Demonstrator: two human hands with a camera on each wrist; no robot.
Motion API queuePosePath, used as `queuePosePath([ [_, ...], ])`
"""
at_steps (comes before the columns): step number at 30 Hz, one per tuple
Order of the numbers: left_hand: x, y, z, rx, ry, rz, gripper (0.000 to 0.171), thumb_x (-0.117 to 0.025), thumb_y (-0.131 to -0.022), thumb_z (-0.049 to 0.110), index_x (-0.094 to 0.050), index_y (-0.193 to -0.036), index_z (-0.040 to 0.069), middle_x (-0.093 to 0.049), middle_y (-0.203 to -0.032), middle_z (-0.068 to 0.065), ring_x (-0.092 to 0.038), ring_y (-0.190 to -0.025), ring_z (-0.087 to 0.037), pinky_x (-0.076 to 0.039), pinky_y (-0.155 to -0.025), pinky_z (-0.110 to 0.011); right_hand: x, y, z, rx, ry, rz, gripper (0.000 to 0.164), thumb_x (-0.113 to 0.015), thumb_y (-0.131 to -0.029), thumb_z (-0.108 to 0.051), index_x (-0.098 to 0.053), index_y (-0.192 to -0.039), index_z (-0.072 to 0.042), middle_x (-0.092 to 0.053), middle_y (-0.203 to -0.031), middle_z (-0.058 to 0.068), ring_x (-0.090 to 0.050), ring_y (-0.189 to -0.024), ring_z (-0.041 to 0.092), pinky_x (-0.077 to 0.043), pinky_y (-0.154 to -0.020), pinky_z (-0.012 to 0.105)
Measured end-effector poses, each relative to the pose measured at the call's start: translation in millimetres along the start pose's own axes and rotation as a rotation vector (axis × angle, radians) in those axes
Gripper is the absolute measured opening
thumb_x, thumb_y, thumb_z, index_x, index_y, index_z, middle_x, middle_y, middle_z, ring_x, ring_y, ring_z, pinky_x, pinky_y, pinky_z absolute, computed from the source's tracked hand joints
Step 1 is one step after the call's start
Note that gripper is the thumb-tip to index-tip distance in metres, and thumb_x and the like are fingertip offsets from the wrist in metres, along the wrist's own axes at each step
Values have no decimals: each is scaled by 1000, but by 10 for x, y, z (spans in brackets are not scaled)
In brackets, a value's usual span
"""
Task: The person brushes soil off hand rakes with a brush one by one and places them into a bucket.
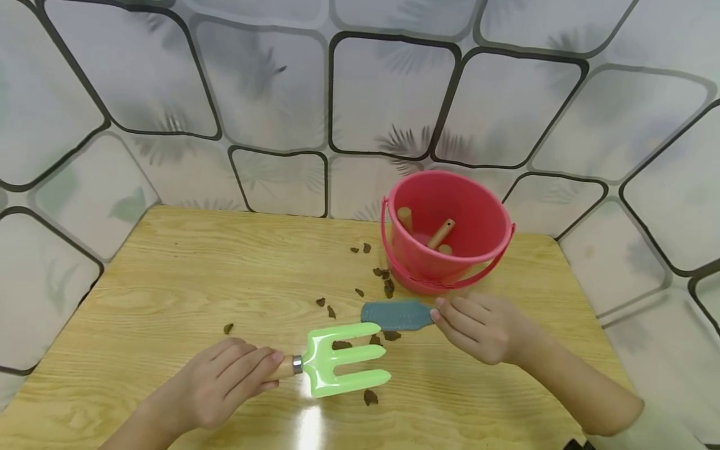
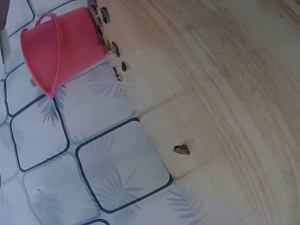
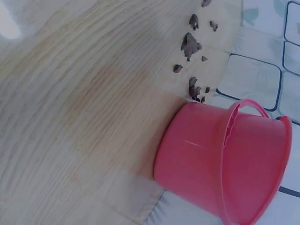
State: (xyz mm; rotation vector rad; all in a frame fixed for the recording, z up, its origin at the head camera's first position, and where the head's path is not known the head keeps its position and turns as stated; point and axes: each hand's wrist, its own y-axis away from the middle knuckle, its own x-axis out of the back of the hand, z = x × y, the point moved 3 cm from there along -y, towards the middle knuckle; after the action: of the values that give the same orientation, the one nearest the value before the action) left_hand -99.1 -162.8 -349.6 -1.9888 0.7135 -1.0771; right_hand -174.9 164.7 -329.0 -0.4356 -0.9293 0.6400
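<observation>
In the head view my left hand (image 1: 225,382) grips the wooden handle (image 1: 285,367) of a light green garden fork (image 1: 320,365). Its three tines point right, low over the table. My right hand (image 1: 488,326) pinches the narrow end of a flat blue-grey blade-like piece (image 1: 396,315), whose wide end points left. The tip of the fork's far tine overlaps the near edge of this piece. Dark brown scraps (image 1: 370,397) lie under and around both tools. Neither hand shows in the wrist views.
A pink bucket (image 1: 427,270) with its handle down stands at the back right, beyond my right hand. Wooden sticks (image 1: 441,233) stick up inside it. More scraps (image 3: 190,46) lie beside the bucket. Patterned panels (image 1: 388,94) enclose the wooden table (image 1: 197,269) at the back and sides.
</observation>
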Motion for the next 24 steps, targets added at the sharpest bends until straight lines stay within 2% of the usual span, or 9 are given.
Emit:
queuePosePath([
  [6,-2,20,-7,15,4,-13,26,-53,-97,11,-66,-90,-11,-66,-73,-12,-53,-54,-13,-43,-46,-15,86,-83,58,-16,13,69,18,-50,-94,5,-65,-86,10,-68,-81,20,-64,-63,26,-55,-49,34],
  [10,-7,53,1,51,36,-37,28,-52,-97,12,-67,-87,-10,-67,-73,-11,-54,-56,-13,-45,-48,-14,123,-143,16,52,-21,93,18,-52,-93,4,-66,-82,8,-68,-76,17,-61,-59,22,-53,-47,29],
  [14,-16,74,-11,60,53,-23,29,-53,-97,13,-66,-86,-10,-67,-74,-12,-55,-57,-13,-47,-50,-14,126,-175,-34,67,-52,45,21,-49,-94,4,-66,-81,6,-68,-76,15,-58,-59,20,-52,-48,25],
  [20,-26,52,-29,44,76,-12,27,-53,-97,13,-67,-90,-9,-67,-77,-12,-55,-60,-14,-47,-51,-14,64,-146,-72,-2,-107,-38,22,-47,-96,3,-67,-87,5,-69,-81,13,-61,-66,19,-54,-55,26],
  [24,-51,22,-31,35,93,-8,26,-52,-97,12,-66,-92,-9,-66,-79,-11,-53,-61,-13,-45,-52,-13,-23,-137,-112,-11,-138,-43,21,-47,-96,3,-67,-89,5,-69,-84,13,-60,-67,19,-53,-57,25],
])
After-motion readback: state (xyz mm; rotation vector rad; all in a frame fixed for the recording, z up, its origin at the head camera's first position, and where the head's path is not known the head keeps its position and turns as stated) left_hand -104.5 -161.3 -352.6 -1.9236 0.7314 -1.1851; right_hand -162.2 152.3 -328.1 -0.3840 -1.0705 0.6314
